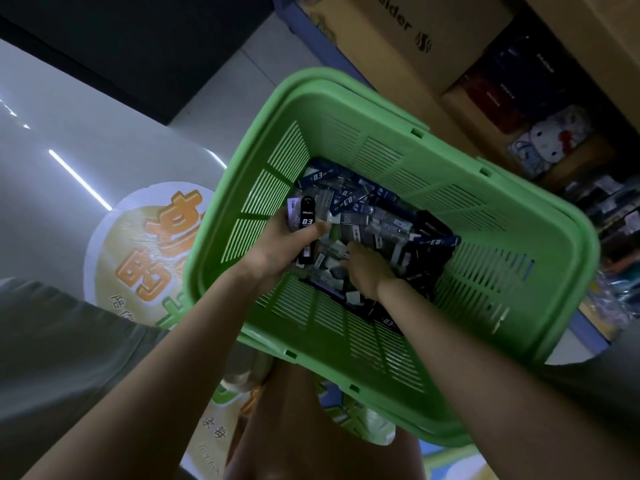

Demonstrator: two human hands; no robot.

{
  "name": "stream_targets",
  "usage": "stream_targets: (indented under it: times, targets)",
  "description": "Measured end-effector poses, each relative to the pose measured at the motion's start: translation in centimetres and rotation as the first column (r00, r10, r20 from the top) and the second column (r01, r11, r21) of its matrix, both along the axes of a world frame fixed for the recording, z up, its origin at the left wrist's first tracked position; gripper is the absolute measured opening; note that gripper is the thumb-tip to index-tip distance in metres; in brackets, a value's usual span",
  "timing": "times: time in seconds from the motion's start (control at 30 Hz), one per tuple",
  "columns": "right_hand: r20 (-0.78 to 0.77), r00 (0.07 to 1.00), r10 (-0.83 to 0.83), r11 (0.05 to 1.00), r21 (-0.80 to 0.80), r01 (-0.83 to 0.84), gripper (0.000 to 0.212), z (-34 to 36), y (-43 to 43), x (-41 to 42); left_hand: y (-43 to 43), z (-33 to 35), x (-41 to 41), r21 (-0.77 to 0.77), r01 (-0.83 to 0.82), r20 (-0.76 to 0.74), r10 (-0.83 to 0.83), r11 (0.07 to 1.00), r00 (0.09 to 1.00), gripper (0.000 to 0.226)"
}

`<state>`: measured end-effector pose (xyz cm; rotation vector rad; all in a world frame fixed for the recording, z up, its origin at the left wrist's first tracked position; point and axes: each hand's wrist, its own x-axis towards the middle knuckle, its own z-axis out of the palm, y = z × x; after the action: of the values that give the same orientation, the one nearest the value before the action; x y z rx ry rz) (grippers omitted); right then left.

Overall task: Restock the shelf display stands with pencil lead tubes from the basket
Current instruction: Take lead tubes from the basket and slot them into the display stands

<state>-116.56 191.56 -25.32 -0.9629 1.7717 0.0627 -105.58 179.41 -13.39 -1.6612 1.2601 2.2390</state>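
A light green plastic basket [391, 161] with slatted walls and a thick rim fills the middle of the view and sits at a tilt. On the basket's floor lies a loose heap of slim pencil lead tubes [388, 223] in dark blue, black and clear grey, pointing every way. Several of the dark blue ones carry a "0.3" print.

The left hand [284, 247] is inside the basket, close to its left wall and a little above the heap. Its fingers are curled round a small bunch of tubes [306, 220], and the thumb [317, 232] presses across their front. The front tube of the bunch is black with a white "0.3" and stands roughly upright in the grip.

The right hand [367, 268] is also inside the basket, just beside the left hand and nearer the basket's middle. Its back faces up as it reaches down into the heap. The fingers touch the tubes, but their tips are sunk among them, so I cannot tell whether they are spread or pinching anything.

Left of the basket, a round floor sticker [149, 251] with orange characters lies on the glossy pale floor [69, 133]. Beyond the basket's far rim stand brown cardboard boxes [381, 29], and off its far right corner sits a white cat-faced soft item [550, 140]. Below the basket's near rim a bare knee [311, 427] shows, and grey-green cloth [69, 341] lies to the basket's near left.
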Motion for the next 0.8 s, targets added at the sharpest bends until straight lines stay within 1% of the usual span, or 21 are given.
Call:
stream_targets:
  times: [0.07,0.13,0.23,0.27,0.3,0.37,0.43,0.47,0.57,0.6,0.67,0.7,0.73,0.8]
  targets:
    - [0.053,0.99,-0.13,0.991,0.035,0.128,0.016,0.5,-0.1,-0.4,0.1,0.3,0.3,0.017,0.002,0.015,-0.002,1.0,1.0,0.017]
    - [0.086,0.973,-0.214,0.976,0.058,0.209,0.024,1.3,-0.2,-0.9,0.4,0.8,0.5,0.033,-0.018,0.022,0.017,0.999,1.0,0.022]
    - [0.102,0.956,-0.277,0.96,-0.011,0.279,0.03,3.2,-0.1,-2.0,1.2,1.9,0.6,0.034,-0.083,0.014,0.082,0.996,0.997,0.01]
    - [0.117,0.948,-0.295,0.954,-0.022,0.299,0.033,4.0,0.0,-2.3,1.4,2.2,0.6,0.034,-0.115,0.013,0.115,0.993,0.993,0.012]
    - [0.137,0.943,-0.303,0.95,-0.035,0.311,0.032,4.9,0.0,-2.8,1.7,2.6,0.5,0.036,-0.151,0.016,0.151,0.988,0.988,0.012]
    - [0.146,0.94,-0.308,0.945,-0.07,0.32,0.023,6.7,0.0,-3.4,2.3,3.1,0.5,0.019,-0.211,0.03,0.21,0.977,0.977,0.013]
    - [0.162,0.923,-0.35,0.924,-0.103,0.369,0.015,8.3,-0.1,-3.9,2.9,3.6,0.4,-0.008,-0.277,0.035,0.277,0.961,0.96,0.02]
    - [0.167,0.913,-0.373,0.91,-0.128,0.395,0.017,9.1,-0.2,-4.0,3.3,3.9,0.4,-0.024,-0.306,0.032,0.306,0.952,0.951,0.022]
    - [0.205,0.868,-0.453,0.851,-0.189,0.489,0.039,12.1,-0.6,-4.2,4.3,4.8,0.3,-0.068,-0.375,0.019,0.377,0.925,0.926,0.025]
    - [0.223,0.849,-0.48,0.822,-0.224,0.524,0.04,13.3,-0.7,-4.2,4.6,5.1,0.3,-0.075,-0.391,0.02,0.393,0.917,0.919,0.026]
    - [0.245,0.822,-0.515,0.772,-0.284,0.568,0.034,15.8,-1.0,-4.1,4.9,6.0,0.1,-0.071,-0.421,0.01,0.423,0.904,0.906,0.032]
    - [0.26,0.812,-0.523,0.748,-0.317,0.583,0.026,16.9,-1.1,-4.0,4.9,6.5,-0.1,-0.061,-0.43,-0.015,0.43,0.901,0.903,0.036]
    - [0.274,0.798,-0.537,0.719,-0.346,0.603,0.018,17.9,-1.3,-3.9,5.0,7.1,-0.3,-0.048,-0.432,-0.053,0.43,0.9,0.901,0.038]
    - [0.29,0.775,-0.562,0.68,-0.372,0.632,0.013,19.9,-1.5,-3.7,5.2,8.5,-1.0,-0.039,-0.428,-0.15,0.418,0.903,0.896,0.034]
